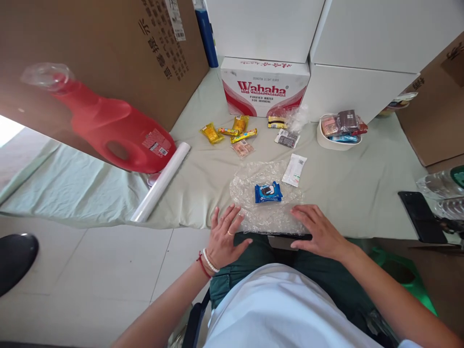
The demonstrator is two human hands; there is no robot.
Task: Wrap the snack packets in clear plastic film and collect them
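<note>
A blue snack packet (268,192) lies on a crinkled sheet of clear plastic wrap (250,181) spread near the table's front edge. My left hand (226,237) is at the sheet's lower left corner, fingers stretched and apart, holding nothing. On the opposite side, my right hand (317,232) has its fingertips at the sheet's lower right edge, also open; whether they press on the film I cannot tell. Just beyond the blue packet, a white sachet (294,170) overlaps the sheet's upper right rim.
Yellow snack packets (211,133) lie at the back, with a dark-and-white packet (287,138) to their right. A white tub (339,144) holds several packets. A film roll (161,183) and a red jug (119,128) stand left. A phone (422,217) lies right; a Wahaha box (266,89) is behind.
</note>
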